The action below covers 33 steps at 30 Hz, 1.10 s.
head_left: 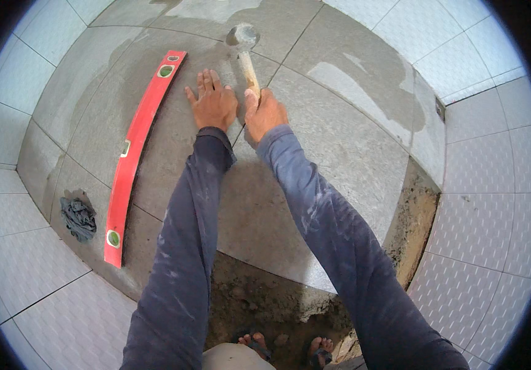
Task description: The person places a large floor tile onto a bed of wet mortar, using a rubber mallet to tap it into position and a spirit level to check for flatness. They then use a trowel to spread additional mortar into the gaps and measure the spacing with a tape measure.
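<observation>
My right hand (267, 118) is closed round the wooden handle of a mallet (248, 69), with the thumb along it. The mallet's round, greyish head points away from me, over the grey floor tiles near a joint. Just left of it, my left hand (214, 110) lies flat on a grey floor tile (173, 148), fingers stretched out and holding nothing. A long red spirit level (135, 139) with green vials rests on the tiles to the left of that hand.
A crumpled dark rag (78, 217) lies on the floor at left. Textured white wall tiles (481, 228) rise on both sides and at the back. Rough, untiled ground (247, 296) borders the tiles by my feet and continues along the right edge. Wet patches mark the far tiles.
</observation>
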Available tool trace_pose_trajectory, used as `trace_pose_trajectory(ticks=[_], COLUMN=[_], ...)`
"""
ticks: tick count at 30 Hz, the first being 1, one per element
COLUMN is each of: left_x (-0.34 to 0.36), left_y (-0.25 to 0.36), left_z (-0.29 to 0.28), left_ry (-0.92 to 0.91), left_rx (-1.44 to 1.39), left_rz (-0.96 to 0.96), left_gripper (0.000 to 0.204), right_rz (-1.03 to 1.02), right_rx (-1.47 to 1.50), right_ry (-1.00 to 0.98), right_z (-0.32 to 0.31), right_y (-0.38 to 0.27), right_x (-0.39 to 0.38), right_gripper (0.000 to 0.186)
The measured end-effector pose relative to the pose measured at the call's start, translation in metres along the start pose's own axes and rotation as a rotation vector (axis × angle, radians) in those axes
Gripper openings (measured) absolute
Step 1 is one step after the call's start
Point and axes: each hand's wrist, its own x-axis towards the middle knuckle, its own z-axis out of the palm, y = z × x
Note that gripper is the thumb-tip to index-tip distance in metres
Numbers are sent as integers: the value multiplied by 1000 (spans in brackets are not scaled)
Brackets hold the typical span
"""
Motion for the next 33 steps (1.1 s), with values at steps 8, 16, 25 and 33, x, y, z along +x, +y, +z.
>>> trace_pose_trajectory(ticks=[8, 16, 25, 33], left_x=[0, 0, -2, -9], left_y=[0, -2, -3, 6], left_z=[-1, 2, 6, -12], left_ry=[-4, 46, 17, -45], left_rx=[3, 14, 54, -29], left_rz=[3, 20, 32, 119], left_gripper=[59, 59, 59, 55], right_rz=[17, 35, 79, 340], right_rx=[-156, -172, -180, 123], right_ry=[-128, -104, -144, -350], right_z=[-4, -11, -19, -179], right_y=[7, 3, -3, 77], right_x=[15, 18, 11, -133], right_gripper=[42, 44, 45, 51])
